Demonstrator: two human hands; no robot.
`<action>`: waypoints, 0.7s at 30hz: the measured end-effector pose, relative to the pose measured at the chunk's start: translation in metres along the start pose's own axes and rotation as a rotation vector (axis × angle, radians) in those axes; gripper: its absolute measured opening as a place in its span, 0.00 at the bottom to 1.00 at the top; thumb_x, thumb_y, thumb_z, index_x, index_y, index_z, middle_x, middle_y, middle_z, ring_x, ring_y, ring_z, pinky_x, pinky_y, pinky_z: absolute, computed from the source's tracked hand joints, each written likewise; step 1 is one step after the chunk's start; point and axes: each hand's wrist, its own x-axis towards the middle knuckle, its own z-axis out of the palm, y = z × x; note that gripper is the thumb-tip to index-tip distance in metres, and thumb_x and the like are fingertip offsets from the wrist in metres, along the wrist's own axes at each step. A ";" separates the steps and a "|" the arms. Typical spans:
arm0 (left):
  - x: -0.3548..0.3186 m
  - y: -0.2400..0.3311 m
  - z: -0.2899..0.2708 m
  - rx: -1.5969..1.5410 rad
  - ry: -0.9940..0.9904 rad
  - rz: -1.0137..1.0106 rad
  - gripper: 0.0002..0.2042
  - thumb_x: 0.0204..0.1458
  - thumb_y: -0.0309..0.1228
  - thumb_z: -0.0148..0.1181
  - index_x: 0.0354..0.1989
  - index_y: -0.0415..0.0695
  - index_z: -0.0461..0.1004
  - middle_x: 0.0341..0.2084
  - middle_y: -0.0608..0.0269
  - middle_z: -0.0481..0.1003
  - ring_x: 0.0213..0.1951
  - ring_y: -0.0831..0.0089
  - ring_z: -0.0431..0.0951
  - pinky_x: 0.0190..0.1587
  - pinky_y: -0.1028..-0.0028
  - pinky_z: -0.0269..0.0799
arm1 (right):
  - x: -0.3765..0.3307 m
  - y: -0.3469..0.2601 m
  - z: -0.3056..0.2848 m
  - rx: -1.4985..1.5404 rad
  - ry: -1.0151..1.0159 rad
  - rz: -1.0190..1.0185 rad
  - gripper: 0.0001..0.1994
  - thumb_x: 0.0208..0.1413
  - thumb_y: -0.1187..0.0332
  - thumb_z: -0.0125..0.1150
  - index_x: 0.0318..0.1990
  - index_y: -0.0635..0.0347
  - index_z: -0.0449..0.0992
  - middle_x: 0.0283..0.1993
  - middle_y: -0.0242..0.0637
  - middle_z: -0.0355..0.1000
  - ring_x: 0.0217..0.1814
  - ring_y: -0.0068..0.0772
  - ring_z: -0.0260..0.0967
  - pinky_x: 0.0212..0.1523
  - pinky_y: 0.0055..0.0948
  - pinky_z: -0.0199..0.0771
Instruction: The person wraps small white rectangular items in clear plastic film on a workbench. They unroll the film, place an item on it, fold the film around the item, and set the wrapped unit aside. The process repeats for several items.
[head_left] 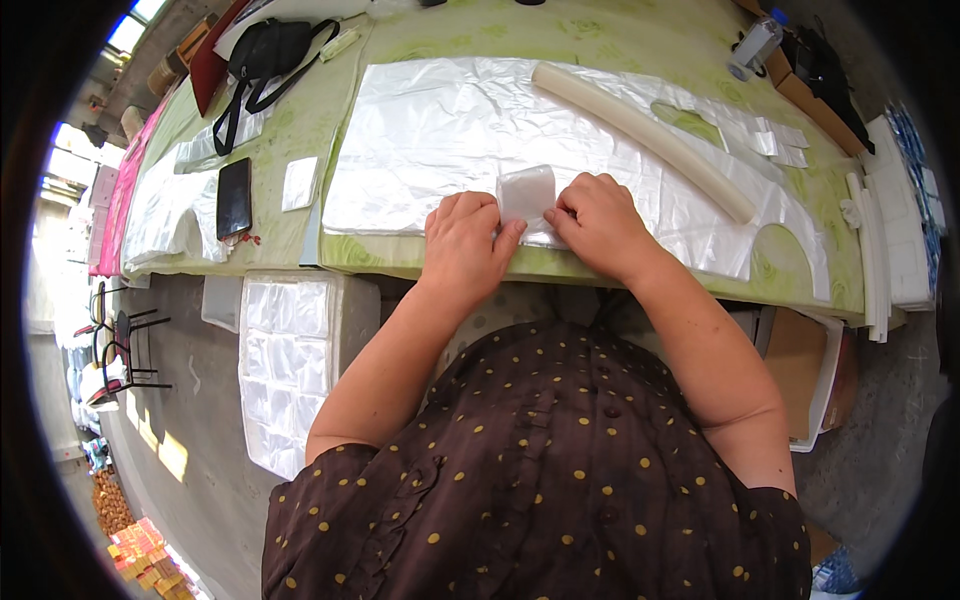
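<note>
Between my hands, at the table's near edge, a small piece of translucent plastic film (527, 190) stands partly raised. My left hand (464, 238) has its fingers curled and its thumb against the film's lower left corner. At the right side, my right hand (603, 226) pinches the film between thumb and fingers. Both hands rest over a wide layer of thin white plastic bags (430, 120) spread flat on the table. A long pale roll or tube (645, 140) lies slantwise across these bags, beyond my right hand.
A green patterned cloth (420, 42) covers the table. To the left lie a black phone (234, 198), a small folded white packet (299, 184) and a black bag (270, 50). A plastic bottle (757, 45) stands far right. Below the table sits a crate of folded plastic packets (287, 360).
</note>
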 end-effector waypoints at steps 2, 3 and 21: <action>0.004 -0.002 0.001 0.042 0.002 -0.011 0.15 0.60 0.42 0.62 0.39 0.42 0.81 0.46 0.58 0.77 0.54 0.54 0.72 0.58 0.56 0.63 | 0.002 -0.002 0.004 -0.049 0.005 0.021 0.15 0.59 0.57 0.60 0.31 0.58 0.83 0.38 0.41 0.76 0.47 0.49 0.71 0.50 0.45 0.71; 0.006 -0.001 0.000 0.039 -0.004 -0.022 0.15 0.60 0.42 0.62 0.38 0.41 0.80 0.46 0.58 0.77 0.54 0.54 0.72 0.58 0.56 0.63 | 0.003 -0.003 0.005 -0.065 0.002 0.034 0.15 0.59 0.57 0.59 0.31 0.58 0.83 0.39 0.41 0.76 0.47 0.49 0.71 0.50 0.45 0.71; 0.003 -0.006 0.003 -0.113 0.041 0.050 0.07 0.55 0.36 0.66 0.36 0.47 0.80 0.43 0.66 0.76 0.50 0.59 0.73 0.59 0.58 0.60 | -0.012 0.011 0.011 0.176 0.152 -0.092 0.09 0.46 0.69 0.71 0.36 0.55 0.79 0.41 0.35 0.74 0.47 0.47 0.70 0.50 0.42 0.70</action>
